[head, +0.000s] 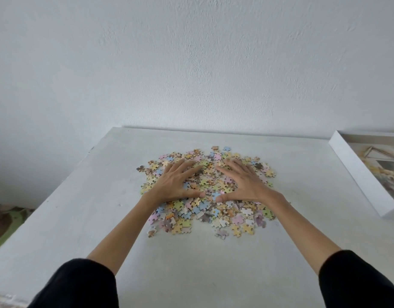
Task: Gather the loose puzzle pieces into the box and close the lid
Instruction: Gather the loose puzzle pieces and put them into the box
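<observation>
A loose heap of small pastel puzzle pieces (211,215) lies spread on the white table (80,207), near its middle. My left hand (177,182) rests flat on the left half of the heap, fingers spread and pointing toward the wall. My right hand (242,181) lies flat on the right half, also spread, its thumb tip close to the left thumb. Neither hand grips a piece. A white puzzle box (356,172) with a pale picture on it lies at the table's right edge, partly cut off by the frame; I cannot tell whether this is the lid or the base.
A plain white wall (191,63) rises straight behind the table's far edge. Left of the table, a green and brown patterned floor covering (7,223) shows below. Both forearms wear black sleeves pushed back from the wrists.
</observation>
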A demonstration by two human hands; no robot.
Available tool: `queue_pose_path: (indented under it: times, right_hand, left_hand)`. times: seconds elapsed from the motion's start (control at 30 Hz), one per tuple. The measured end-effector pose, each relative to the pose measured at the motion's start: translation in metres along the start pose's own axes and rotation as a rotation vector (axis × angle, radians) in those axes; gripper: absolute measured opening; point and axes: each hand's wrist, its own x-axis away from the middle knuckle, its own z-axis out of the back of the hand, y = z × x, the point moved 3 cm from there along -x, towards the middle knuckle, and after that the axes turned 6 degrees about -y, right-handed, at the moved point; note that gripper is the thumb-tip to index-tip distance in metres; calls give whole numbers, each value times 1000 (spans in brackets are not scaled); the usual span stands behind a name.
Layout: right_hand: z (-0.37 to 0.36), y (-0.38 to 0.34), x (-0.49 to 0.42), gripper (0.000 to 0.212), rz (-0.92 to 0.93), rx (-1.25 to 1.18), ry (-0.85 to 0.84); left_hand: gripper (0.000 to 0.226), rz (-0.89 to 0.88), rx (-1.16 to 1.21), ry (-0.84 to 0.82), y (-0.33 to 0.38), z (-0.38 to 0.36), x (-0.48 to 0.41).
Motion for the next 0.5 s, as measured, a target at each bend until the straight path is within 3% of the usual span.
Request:
queue_pose_path:
  times: [0.27,0.4,0.5]
  right_hand:
    - [4,-3,4,101,101,-58,156]
    - [6,-10,10,62,147,-180,224]
    - [5,-12,12,45,167,-224,273]
  left_hand:
    - [101,-47,128,79,-2,5,0]
    - [71,-109,238,99,-1,6,-2]
    - [48,-133,318,91,1,7,-2]
